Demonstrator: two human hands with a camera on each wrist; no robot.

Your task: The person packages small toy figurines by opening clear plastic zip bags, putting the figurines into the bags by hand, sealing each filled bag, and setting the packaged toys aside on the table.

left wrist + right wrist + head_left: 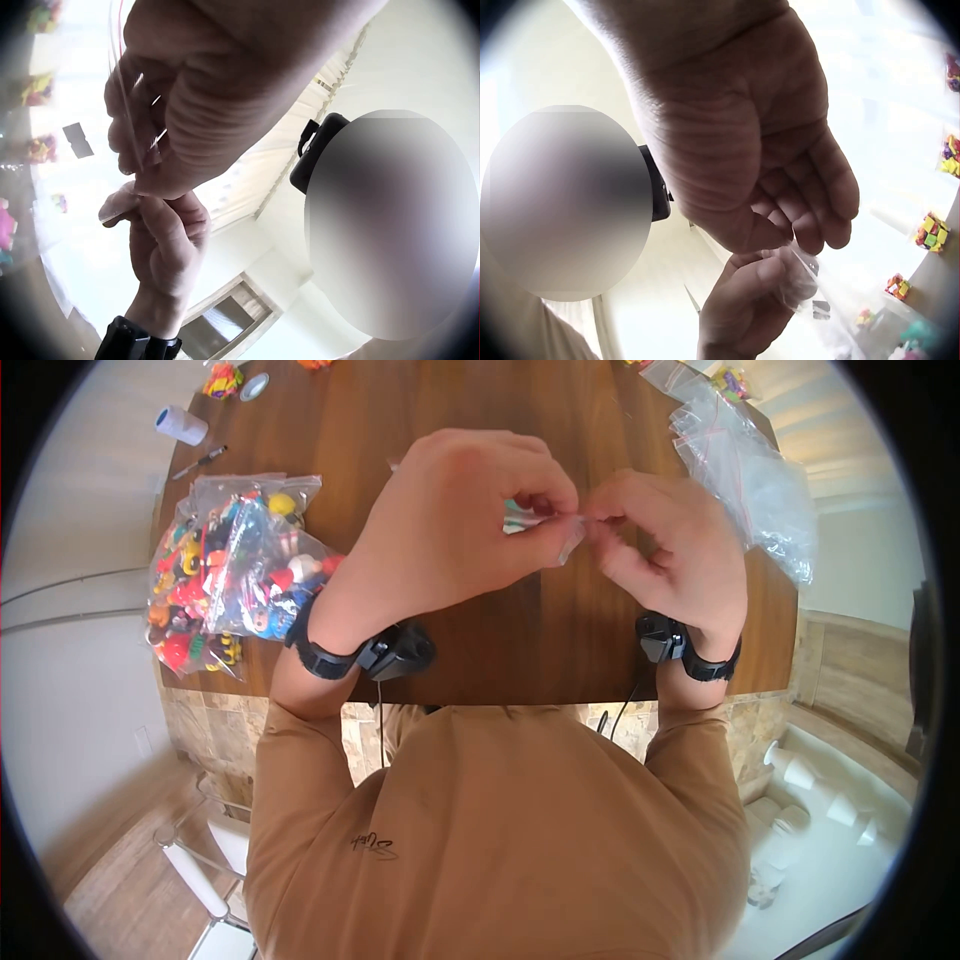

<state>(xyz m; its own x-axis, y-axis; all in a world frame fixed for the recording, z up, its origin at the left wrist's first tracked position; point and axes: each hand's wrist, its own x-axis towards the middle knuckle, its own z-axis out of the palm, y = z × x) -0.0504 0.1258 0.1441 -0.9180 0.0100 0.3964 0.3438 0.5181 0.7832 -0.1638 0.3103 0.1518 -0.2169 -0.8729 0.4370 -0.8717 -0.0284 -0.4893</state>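
Note:
Both hands meet above the middle of the brown wooden table (480,650). My left hand (455,525) and my right hand (665,550) each pinch an edge of a small clear plastic zip bag (560,532) held between them. Something small and teal shows inside the bag, mostly hidden by my left fingers. In the right wrist view the clear bag (806,277) hangs between the fingertips of the two hands. In the left wrist view my left hand (172,112) is close up, and the right hand (161,240) reaches up to it from below.
A heap of clear bags filled with colourful small toys (225,575) lies on the table's left side. Empty clear bags (745,470) are piled at the right rear. A white roll (182,425), a pen (200,462) and a tape ring (254,386) lie at the far left.

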